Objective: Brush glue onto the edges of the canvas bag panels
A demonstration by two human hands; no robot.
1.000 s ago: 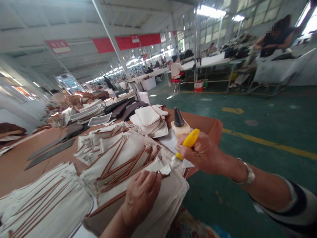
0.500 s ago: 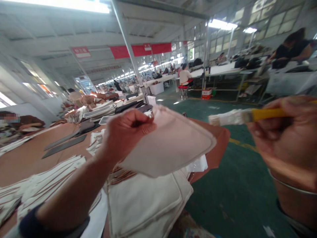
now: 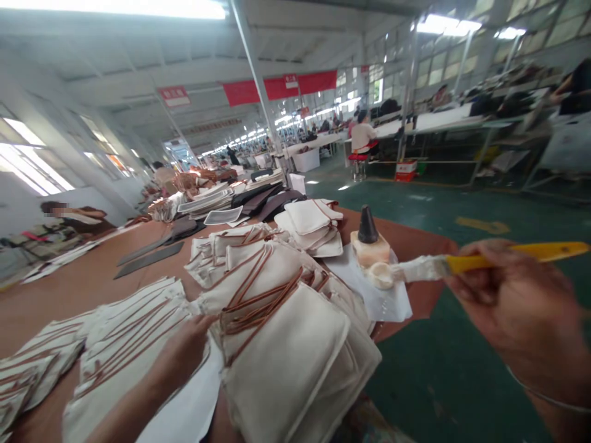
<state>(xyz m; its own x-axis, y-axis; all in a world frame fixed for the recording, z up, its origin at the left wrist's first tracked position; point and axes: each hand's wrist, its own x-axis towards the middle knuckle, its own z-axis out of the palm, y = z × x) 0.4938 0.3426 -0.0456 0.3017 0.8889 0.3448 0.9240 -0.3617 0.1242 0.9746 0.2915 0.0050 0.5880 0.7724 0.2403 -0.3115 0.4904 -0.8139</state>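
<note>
In my right hand is a paintbrush with a yellow handle and a white-coated head. The brush tip rests at a small round cup of pale paste, beside a block topped by a black cone. My left hand is low at the left edge of a stack of cream pouch-like pieces with brown trim. Its fingers look drawn together at that edge; what they grip, if anything, is hidden.
More cream pieces lie in rows at left, and a smaller pile stands behind. Dark strips and a clear tray lie on the brown table. Green floor is at right. A person sits at far left.
My left hand has let go of the cream piece it held up and dropped down and left to the stack. The brush has moved down, its tip now at the cup.
</note>
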